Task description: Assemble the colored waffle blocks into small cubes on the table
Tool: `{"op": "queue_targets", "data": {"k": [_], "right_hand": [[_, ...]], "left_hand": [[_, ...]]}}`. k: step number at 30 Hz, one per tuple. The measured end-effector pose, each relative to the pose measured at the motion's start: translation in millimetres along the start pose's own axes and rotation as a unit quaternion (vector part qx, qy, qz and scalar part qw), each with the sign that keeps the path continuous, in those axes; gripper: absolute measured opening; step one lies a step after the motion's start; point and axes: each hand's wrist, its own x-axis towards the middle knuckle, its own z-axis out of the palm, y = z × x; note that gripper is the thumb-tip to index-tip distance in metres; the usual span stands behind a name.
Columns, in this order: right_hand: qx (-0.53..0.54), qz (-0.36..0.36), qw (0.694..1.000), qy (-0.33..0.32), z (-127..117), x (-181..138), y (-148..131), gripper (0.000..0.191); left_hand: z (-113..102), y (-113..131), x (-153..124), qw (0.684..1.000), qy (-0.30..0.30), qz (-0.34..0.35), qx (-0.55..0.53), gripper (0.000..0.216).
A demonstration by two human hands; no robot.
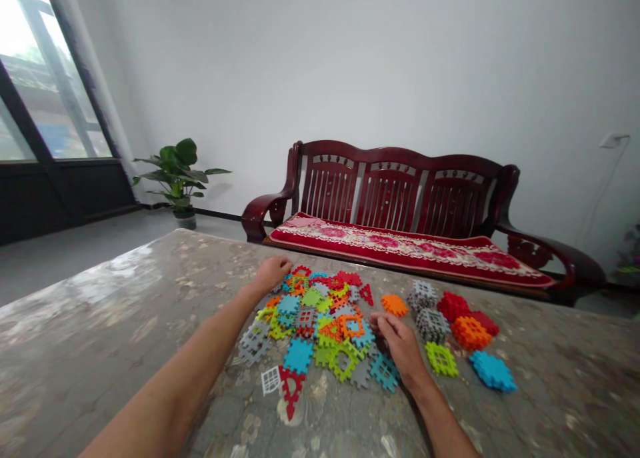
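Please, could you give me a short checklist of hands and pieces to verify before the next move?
1. Left hand at the far left edge of the mixed pile: ok.
2. Right hand free of pieces: cannot tell; its underside is hidden.
3. The mixed pile in one colour only: not ok; several colours lie together.
4. Blue stack apart from the green piece: ok.
5. White window piece lying on the table: ok.
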Motion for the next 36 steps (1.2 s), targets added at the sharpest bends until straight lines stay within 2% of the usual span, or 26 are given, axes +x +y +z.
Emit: {"op": "queue_targets", "data": {"k": [3,9,17,21,26,33,36], "right_hand": [[-0.005,0.002,1.0,0.0,0.4,-0.6,-3.0,0.054],[-0.001,0.001,1.0,0.003,0.9,-0.1,-1.3,0.055],[0.0,-0.002,1.0,0.003,-0.1,1.5,5.1,0.049],[-0.006,-0.006,1.0,0.002,-0.5,2.5,7.7,0.046],[-0.034,-0.014,0.999,-0.002,-1.1,3.5,9.7,0.039],[-0.036,-0.026,0.999,0.0,0.0,4.9,12.7,0.032],[-0.036,-0.031,0.999,-0.001,0.4,5.0,13.0,0.03]], "left_hand": [[8.8,11.0,11.0,1.0,-0.007,0.003,0.012,0.033],[24.0,28.4,24.3,0.998,-0.058,0.001,0.038,0.043],[25.4,34.0,38.3,0.994,-0.094,-0.024,0.045,0.046],[25.5,31.5,40.5,0.994,-0.09,-0.045,0.03,0.04],[20.7,28.4,36.2,0.997,-0.064,-0.052,-0.003,0.017],[5.5,29.0,17.9,0.999,0.017,0.01,-0.046,0.013],[0.1,29.8,6.1,0.995,-0.007,0.054,-0.082,0.016]]}}
